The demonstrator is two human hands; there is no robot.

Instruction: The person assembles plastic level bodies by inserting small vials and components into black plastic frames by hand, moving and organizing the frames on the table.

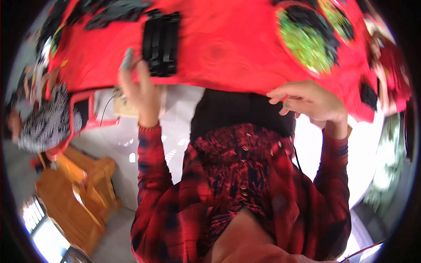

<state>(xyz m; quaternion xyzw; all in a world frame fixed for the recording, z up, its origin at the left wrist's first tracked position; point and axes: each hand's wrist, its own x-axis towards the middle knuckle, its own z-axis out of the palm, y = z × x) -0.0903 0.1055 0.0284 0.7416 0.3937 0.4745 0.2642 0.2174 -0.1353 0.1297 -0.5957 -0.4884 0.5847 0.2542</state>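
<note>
The wearer's red-and-blue plaid shirt [175,210] is filling the near part of the view, with something black [239,111] lying over the lap. The right hand [313,101] is hovering around the table's near edge, fingers loosely bent, half open, and holding nothing I can see. The left hand [142,94] is reaching up with its fingers spread, kinda blurry, gripping nothing visible; one fingertip is showing grey-green, and a beaded bracelet [149,127] is circling the wrist. The black strip-like pieces [161,44] are sitting on the red table [219,48] just beside those left fingers; can't tell if they're touching. Farther right, a round heap of green and black bits [302,44] is lying on the table. Off left, someone in a striped top [50,120] is sitting on a red chair [94,109].
</note>
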